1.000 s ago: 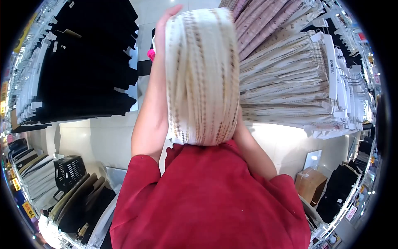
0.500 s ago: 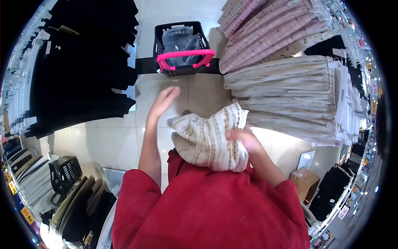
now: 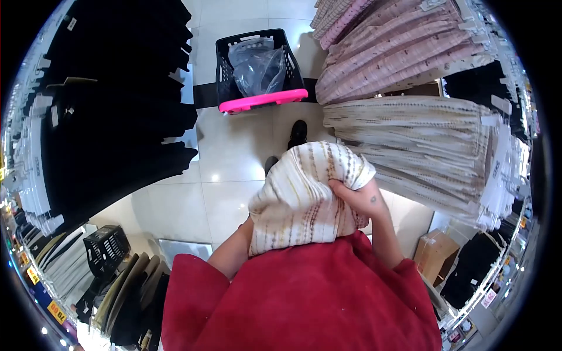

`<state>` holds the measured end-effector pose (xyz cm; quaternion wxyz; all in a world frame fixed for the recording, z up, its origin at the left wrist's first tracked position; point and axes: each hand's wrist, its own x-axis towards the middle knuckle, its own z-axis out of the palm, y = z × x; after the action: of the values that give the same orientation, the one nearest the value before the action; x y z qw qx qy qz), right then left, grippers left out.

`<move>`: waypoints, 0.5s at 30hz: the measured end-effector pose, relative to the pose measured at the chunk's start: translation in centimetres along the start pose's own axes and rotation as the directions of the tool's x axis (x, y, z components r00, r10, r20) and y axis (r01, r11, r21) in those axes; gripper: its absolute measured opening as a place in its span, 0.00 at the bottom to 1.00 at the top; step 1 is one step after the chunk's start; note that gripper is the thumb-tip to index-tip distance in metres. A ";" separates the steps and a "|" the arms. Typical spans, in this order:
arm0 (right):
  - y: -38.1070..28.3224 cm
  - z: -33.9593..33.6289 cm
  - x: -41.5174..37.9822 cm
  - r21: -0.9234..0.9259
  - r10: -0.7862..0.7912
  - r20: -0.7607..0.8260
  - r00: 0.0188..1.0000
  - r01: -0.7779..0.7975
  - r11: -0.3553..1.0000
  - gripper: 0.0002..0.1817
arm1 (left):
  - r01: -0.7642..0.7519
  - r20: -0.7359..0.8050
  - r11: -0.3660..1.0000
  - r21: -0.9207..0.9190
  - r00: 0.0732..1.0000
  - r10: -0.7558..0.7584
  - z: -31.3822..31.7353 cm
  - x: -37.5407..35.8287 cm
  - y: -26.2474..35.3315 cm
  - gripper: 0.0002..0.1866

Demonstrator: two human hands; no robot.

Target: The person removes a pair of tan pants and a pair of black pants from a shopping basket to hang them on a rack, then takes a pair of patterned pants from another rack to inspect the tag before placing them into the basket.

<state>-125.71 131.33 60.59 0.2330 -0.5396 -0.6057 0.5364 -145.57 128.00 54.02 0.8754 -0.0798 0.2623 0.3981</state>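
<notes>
A bunched cream garment with brown stripes (image 3: 310, 187) is gathered in front of my red shirt. My right hand (image 3: 357, 196) grips its right side, with the thumb on top and the other fingers tucked behind the fabric. My left hand is behind or under the garment's left edge, and only the wrist and forearm (image 3: 234, 251) show. I cannot see its fingers. Similar pale striped garments (image 3: 410, 128) hang on the rack to the right, close to my right hand.
On the tiled floor ahead stands a black basket (image 3: 225, 82) with a pink handle (image 3: 263, 100) and clear plastic bags (image 3: 260, 70) inside. Black garments (image 3: 117, 117) hang on the left, pink ones (image 3: 398, 52) at the upper right. A cardboard box (image 3: 436, 254) sits lower right.
My left hand has come down from the open air on the left to behind the garment. The garment is spread wider and higher. The basket's pink handle has dropped towards its near rim.
</notes>
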 end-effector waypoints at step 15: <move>4.0 -10.5 13.8 0.748 0.045 0.017 0.999 -0.043 0.662 0.41 | -0.014 -0.239 0.998 0.062 0.971 0.028 6.8 12.7 6.1 0.24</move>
<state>-119.27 147.33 56.20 0.4219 -0.4118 -0.3186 0.7422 -140.45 142.74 53.56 0.8350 -0.0983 0.3787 0.3869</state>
